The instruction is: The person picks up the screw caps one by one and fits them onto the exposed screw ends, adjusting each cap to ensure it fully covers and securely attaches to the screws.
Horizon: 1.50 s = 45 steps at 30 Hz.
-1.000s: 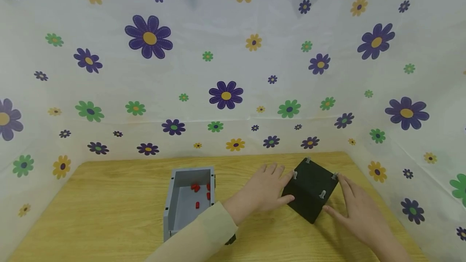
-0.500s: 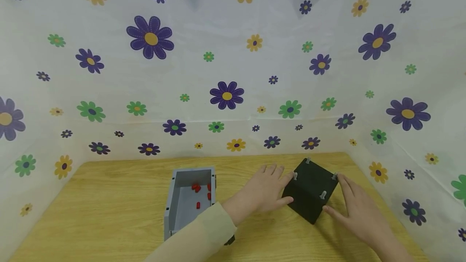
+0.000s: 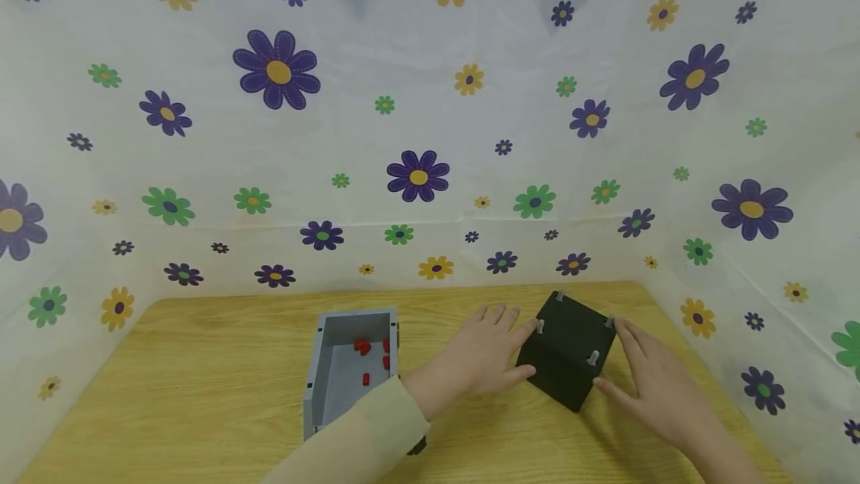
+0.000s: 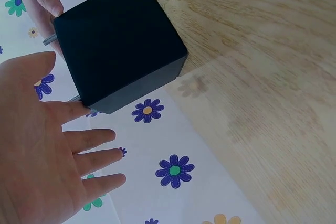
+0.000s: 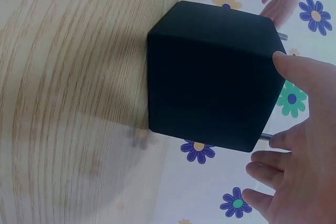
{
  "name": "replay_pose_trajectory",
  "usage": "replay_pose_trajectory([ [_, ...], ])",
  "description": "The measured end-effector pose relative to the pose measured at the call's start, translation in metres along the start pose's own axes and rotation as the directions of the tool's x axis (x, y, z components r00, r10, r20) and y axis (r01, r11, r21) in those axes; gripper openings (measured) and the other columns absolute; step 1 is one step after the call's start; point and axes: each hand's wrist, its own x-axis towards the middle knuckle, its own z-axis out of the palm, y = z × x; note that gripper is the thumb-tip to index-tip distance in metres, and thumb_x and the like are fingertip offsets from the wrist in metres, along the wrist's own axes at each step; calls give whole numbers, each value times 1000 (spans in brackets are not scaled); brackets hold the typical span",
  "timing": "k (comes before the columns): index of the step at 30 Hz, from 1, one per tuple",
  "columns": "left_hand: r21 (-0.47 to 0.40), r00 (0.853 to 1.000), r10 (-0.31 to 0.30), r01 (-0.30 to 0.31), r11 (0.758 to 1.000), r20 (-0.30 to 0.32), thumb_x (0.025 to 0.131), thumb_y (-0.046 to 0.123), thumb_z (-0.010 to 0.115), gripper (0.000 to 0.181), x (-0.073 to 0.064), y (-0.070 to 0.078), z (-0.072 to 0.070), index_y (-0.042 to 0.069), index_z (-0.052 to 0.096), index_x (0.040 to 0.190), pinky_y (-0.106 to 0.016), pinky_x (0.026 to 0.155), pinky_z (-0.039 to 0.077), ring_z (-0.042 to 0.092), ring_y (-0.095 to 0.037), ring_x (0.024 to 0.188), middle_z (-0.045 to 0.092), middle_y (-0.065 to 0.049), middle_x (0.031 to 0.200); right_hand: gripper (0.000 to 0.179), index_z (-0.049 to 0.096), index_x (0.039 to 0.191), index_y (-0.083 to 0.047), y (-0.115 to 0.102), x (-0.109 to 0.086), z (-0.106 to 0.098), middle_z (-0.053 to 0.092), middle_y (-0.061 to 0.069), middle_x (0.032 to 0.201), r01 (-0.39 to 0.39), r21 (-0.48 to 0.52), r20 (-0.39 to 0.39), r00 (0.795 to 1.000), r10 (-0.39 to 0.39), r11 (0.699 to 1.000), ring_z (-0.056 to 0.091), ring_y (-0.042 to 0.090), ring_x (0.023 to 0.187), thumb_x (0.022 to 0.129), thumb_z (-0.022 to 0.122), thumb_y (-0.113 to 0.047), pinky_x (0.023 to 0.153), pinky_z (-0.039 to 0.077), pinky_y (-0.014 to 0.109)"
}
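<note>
Flower-printed sheeting (image 3: pixel 363 133) walls in the wood-grain worktop (image 3: pixel 215 379), where a black block (image 3: pixel 571 349) topped with grey pegs (image 3: pixel 593 358) sits lower right in the frame. The left hand (image 3: pixel 470 357) has its fingers spread, index tip at a corner peg; the right hand (image 3: pixel 658 387) is loosely extended opposite, thumb at the block's edge. Neither has a firm hold. Uneven pressure could skew the block, or tip a peg if it is loose. A dipping left sleeve (image 3: pixel 363 432) could nudge the grey bin (image 3: pixel 312 391) and scatter its red pieces (image 3: pixel 366 379).
</note>
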Motion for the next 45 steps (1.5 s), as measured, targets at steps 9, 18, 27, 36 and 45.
replay_pose_trajectory([
  [9, -4, 1000, 3, -2, 1000, 12, 109, 62, 43, 71, -3, -2, -3, 29, 28, 169, -47, 132, 30, 34, -29, 161, 33, -7, 174, 94, 34, 161, 6, 1, 2, 2, 43, 34, 160, 24, 2, -5, 1000, -24, 1000, 50, 57, 138, 98, 70, -53, 111, 46, 70],
  [18, 31, 1000, 9, -9, 999, 11, 108, 65, 43, 73, -5, -3, 0, 28, 29, 169, -46, 132, 31, 34, -27, 161, 35, -7, 173, 88, 39, 159, 5, -2, 3, 3, 41, 29, 163, 41, 4, 3, 999, -41, 999, 50, 54, 141, 100, 68, -53, 112, 47, 68],
  [27, 22, 1000, 12, -11, 1000, -8, 107, 63, 47, 73, -8, -6, 2, 25, 32, 168, -47, 132, 32, 36, -28, 160, 36, -9, 173, 87, 38, 160, 4, -5, 5, 4, 41, 28, 165, 45, 21, 11, 999, -45, 999, 50, 53, 143, 100, 68, -51, 112, 47, 67],
  [36, 29, 1000, 19, -18, 999, -16, 107, 63, 46, 73, -14, -9, 2, 24, 31, 168, -47, 132, 31, 35, -28, 160, 34, -8, 173, 88, 37, 161, 5, -8, 8, 3, 39, 29, 165, 47, 34, 21, 999, -48, 998, 49, 53, 143, 101, 68, -52, 113, 46, 67],
  [45, 33, 1000, 27, -27, 999, -4, 107, 62, 47, 74, -19, -10, 0, 23, 32, 168, -46, 132, 31, 34, -27, 161, 35, -8, 173, 90, 37, 159, 8, -9, 12, 6, 37, 30, 166, 55, 40, 36, 998, -57, 998, 48, 54, 144, 100, 69, -52, 114, 46, 66],
])
